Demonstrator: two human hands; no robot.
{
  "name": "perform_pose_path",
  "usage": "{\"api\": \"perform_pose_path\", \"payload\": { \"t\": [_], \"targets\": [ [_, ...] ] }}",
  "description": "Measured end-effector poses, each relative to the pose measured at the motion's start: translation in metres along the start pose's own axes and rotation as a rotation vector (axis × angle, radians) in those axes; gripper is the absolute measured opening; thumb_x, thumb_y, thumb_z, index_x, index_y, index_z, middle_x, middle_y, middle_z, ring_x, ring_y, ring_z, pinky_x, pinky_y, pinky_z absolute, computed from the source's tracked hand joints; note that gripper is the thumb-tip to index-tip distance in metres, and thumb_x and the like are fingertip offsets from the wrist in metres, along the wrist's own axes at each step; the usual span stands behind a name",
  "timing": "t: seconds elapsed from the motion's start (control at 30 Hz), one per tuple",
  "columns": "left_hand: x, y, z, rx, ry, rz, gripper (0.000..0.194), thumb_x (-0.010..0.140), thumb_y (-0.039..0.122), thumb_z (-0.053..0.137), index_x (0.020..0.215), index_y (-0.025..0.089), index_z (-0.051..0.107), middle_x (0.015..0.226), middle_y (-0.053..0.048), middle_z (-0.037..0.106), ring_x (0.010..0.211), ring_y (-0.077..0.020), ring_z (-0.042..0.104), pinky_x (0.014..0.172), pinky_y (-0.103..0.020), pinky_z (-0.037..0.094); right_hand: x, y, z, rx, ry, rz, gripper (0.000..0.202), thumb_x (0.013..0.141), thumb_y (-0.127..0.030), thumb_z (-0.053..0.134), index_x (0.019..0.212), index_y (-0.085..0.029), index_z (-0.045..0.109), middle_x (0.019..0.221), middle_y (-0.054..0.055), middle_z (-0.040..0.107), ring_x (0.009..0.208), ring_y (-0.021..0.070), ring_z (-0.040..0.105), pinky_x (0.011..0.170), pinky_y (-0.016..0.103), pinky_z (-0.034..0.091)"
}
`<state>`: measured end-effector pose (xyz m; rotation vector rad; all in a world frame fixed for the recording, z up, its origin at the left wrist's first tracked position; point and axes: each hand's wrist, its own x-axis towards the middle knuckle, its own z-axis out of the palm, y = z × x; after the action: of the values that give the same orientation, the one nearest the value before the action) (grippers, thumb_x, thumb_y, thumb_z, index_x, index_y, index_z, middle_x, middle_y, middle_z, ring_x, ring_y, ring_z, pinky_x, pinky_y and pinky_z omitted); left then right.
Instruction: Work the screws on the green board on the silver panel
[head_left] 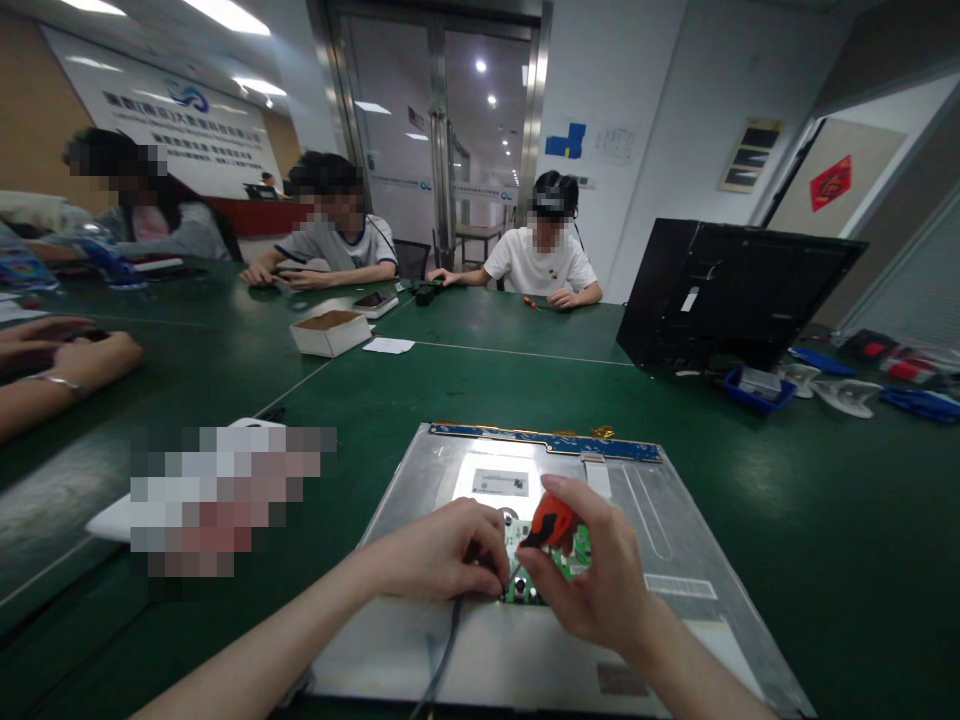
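In the head view a flat silver metal display panel (697, 620) lies on the table in front of me. A small green circuit board (582, 548) sits at its middle, partly covered by my hands. My right hand (600, 580) grips a red and black screwdriver (553, 520), its shaft slanting down left toward the board's lower left edge. Beside that tip my left hand (450, 548) is closed in a pinch at the board's edge; what its fingers hold is hidden. A dark cable (450, 650) runs from beneath my left hand toward the panel's near edge.
A blue circuit strip (510, 436) lines the panel's far edge. Left lies a blurred white object (112, 515), near another person's hands (82, 360). Farther off are an open white box (330, 335), a black monitor (727, 290) and a blue tray (757, 392). Several people sit around the green table (517, 390).
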<state>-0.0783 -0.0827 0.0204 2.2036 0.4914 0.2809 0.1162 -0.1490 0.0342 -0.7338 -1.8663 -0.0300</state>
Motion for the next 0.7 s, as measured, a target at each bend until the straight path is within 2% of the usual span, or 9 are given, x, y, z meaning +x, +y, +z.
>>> {"api": "perform_pose_path", "payload": {
  "t": [0.17,0.3,0.43,0.53,0.7],
  "targets": [
    [-0.0013,0.0003,0.0002,0.002,0.004,-0.016,0.006,0.082,0.025,0.071,0.082,0.022,0.075,0.084,-0.002,0.064,0.075,-0.0162,0.057,0.070,-0.027,0.045,-0.0061,0.0017,-0.0004,0.025,-0.042,0.020,0.054,0.086,-0.016,0.049,0.138,-0.016,0.035,0.099,0.010,0.065,0.062,0.0160,0.058,0.053,0.032,0.049],
    [-0.0010,0.0002,0.0011,-0.004,0.006,-0.009,0.005,0.081,0.023,0.070,0.080,0.021,0.075,0.083,-0.002,0.064,0.075,-0.0163,0.056,0.071,-0.028,0.046,-0.0055,0.0025,0.0019,-0.011,-0.012,0.032,0.049,0.088,-0.016,0.050,0.135,-0.017,0.037,0.084,0.004,0.063,0.055,0.0146,0.055,0.048,0.029,0.046],
    [-0.0001,-0.0004,0.0012,-0.009,0.004,-0.001,0.005,0.081,0.023,0.071,0.081,0.021,0.075,0.082,-0.002,0.065,0.073,-0.0157,0.057,0.071,-0.028,0.046,-0.0021,0.0024,0.0034,-0.035,0.024,0.001,0.041,0.092,-0.023,0.052,0.131,-0.021,0.040,0.074,0.000,0.060,0.056,0.0154,0.056,0.045,0.027,0.045],
    [0.0003,-0.0001,0.0008,-0.014,-0.001,-0.003,0.004,0.080,0.021,0.071,0.081,0.021,0.075,0.082,-0.002,0.065,0.073,-0.0153,0.057,0.071,-0.027,0.046,-0.0012,0.0024,0.0028,-0.043,0.012,0.002,0.041,0.092,-0.026,0.053,0.132,-0.021,0.040,0.076,0.000,0.061,0.056,0.0153,0.056,0.046,0.027,0.045],
    [-0.0002,0.0001,0.0007,-0.015,-0.005,-0.022,0.005,0.080,0.021,0.071,0.080,0.021,0.075,0.084,-0.002,0.064,0.075,-0.0160,0.057,0.069,-0.027,0.046,-0.0035,0.0021,0.0003,0.025,-0.042,0.024,0.053,0.089,-0.019,0.049,0.139,-0.017,0.035,0.086,0.005,0.064,0.062,0.0167,0.056,0.052,0.031,0.047]
  ]
}}
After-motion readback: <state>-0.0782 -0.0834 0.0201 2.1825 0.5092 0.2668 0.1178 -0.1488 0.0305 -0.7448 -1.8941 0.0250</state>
